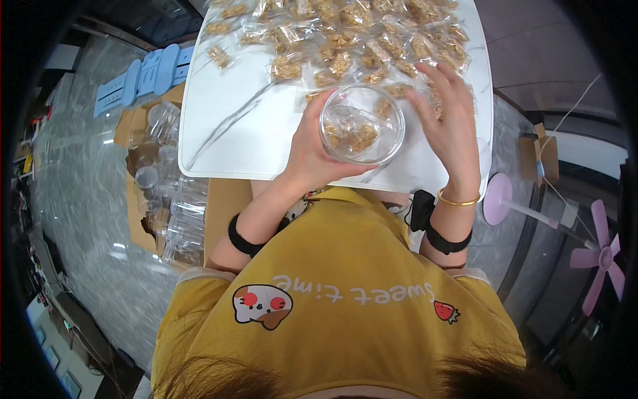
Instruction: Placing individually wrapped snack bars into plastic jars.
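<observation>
My left hand (314, 144) grips a clear plastic jar (394, 144) by its side, with the open mouth facing up. Inside the jar lie a few wrapped golden-brown snack pieces (362, 138). My right hand (443, 109) is to the right of the jar, its fingers apart and nothing seen between them. Its fingertips hover by the near right part of a spread of individually wrapped snacks (341, 62) on the white marbled table (234, 134). Beside my right wrist, partly hidden, is a pale round object (484, 158) at the table's edge.
Left of the table, a torn cardboard box (219, 214) holds several clear plastic jars (187, 209). A blue plastic folding item (149, 72) stands behind it. To the right are a pink fan (604, 258), a small cardboard box (551, 159) and a hanging white cable (573, 112).
</observation>
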The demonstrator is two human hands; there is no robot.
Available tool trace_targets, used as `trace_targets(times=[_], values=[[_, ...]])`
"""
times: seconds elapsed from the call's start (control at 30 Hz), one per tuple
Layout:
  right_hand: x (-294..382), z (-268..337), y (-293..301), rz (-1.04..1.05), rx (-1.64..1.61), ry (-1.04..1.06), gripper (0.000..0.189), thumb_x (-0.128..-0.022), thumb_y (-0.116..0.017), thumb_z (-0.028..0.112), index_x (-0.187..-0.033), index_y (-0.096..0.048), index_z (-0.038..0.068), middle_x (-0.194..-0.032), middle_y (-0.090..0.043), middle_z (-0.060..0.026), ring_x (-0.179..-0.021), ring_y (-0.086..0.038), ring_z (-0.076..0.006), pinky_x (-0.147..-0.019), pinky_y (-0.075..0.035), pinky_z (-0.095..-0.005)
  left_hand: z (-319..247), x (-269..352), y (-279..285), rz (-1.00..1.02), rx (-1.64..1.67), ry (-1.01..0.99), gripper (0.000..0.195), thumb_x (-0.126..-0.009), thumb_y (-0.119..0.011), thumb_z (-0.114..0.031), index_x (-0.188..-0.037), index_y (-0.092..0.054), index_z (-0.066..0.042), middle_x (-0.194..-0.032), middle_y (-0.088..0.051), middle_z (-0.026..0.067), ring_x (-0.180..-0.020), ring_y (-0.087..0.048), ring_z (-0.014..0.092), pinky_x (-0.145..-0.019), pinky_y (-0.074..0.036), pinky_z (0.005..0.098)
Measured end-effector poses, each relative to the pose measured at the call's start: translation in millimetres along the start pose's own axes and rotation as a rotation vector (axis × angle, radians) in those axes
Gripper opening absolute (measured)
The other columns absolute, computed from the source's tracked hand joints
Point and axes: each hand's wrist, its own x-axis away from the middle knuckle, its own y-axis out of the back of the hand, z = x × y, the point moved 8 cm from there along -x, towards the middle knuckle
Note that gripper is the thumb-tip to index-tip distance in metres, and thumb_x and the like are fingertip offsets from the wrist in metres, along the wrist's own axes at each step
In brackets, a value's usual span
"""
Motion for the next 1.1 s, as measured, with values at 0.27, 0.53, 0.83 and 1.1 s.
trace_targets(times=[0.27,0.53,0.83,1.1], values=[[20.3,-16.7,-42.2,0.265,0.351,0.071,0.054,-0.073,-0.079,0.015,-0.125,-0.062,0.015,-0.125,-0.061,-0.0196,-0.125,-0.048,-0.0397,-0.107,-0.040,-0.0466,-0.2,-1.3,-2.1,0.000,0.028,0.006,0.118,-0.051,-0.097,-0.033,-0.144,-0.031,-0.003,-0.139,-0.045,0.0161,-0.128,-0.049,0.030,-0.106,-0.042,0.0406],[10.8,-16.6,-40.3,0.308,0.161,-0.070,0.022,-0.073,-0.077,0.009,-0.093,-0.068,0.008,-0.096,-0.065,-0.0113,-0.098,-0.059,-0.0311,-0.085,-0.049,-0.0395,0.6,-1.5,-2.2,-0.001,0.031,-0.006,0.117,-0.051,-0.097,-0.033,-0.144,-0.032,-0.003,-0.139,-0.045,0.0159,-0.127,-0.049,0.030,-0.105,-0.042,0.0401],[-0.1,-6.2,-0.2,-0.075,0.010,-0.076,0.019,-0.081,-0.076,0.004,-0.097,-0.067,0.006,-0.094,-0.063,-0.0051,-0.082,-0.061,-0.0149,-0.070,-0.050,-0.0277,-1.5,-1.4,-1.3,-0.003,0.074,0.023,0.116,-0.051,-0.097,-0.032,-0.143,-0.033,-0.002,-0.138,-0.046,0.0155,-0.127,-0.050,0.029,-0.105,-0.042,0.0398],[4.7,64.4,46.7,-0.274,-0.508,0.327,0.033,-0.070,-0.083,0.001,-0.098,-0.066,0.001,-0.096,-0.062,-0.0065,-0.075,-0.056,-0.0134,-0.070,-0.048,-0.0246,-1.8,-0.9,-0.7,-0.011,0.067,0.010,0.115,-0.052,-0.097,-0.031,-0.143,-0.033,-0.003,-0.136,-0.048,0.0150,-0.125,-0.051,0.029,-0.103,-0.044,0.0386]])
